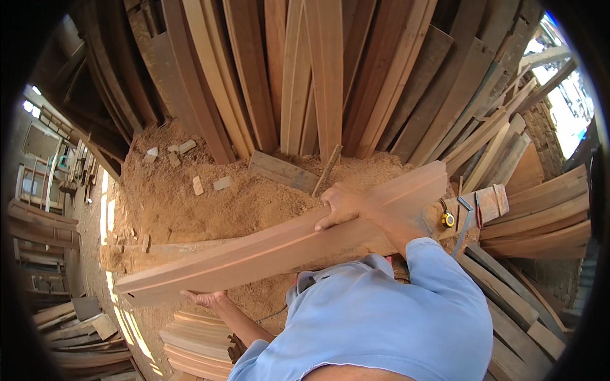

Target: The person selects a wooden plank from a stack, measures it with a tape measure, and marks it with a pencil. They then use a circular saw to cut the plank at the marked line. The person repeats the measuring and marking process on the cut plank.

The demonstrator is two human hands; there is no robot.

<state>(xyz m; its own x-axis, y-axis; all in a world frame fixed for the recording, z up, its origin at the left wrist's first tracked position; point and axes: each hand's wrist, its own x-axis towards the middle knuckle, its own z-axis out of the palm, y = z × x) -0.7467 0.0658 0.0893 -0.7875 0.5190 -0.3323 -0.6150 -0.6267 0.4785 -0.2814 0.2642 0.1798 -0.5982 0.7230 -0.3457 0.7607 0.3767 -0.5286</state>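
Note:
A long reddish-brown wooden board, with a groove running along its length, lies slantwise across the front of me. Its left end is low and near; the right end reaches higher and farther off. My left hand grips the lower edge close to the left end, its fingers partly hidden beneath the wood. Over the upper edge, right of the middle, my right hand is closed, with its thumb across the face and its fingertips mostly out of sight behind.
Just right of the board, a yellow tape measure, a blue try square and a red-handled tool rest on a worn plank. Sawdust with offcuts covers the ground beyond. Tall boards lean behind; stacked boards lie near left.

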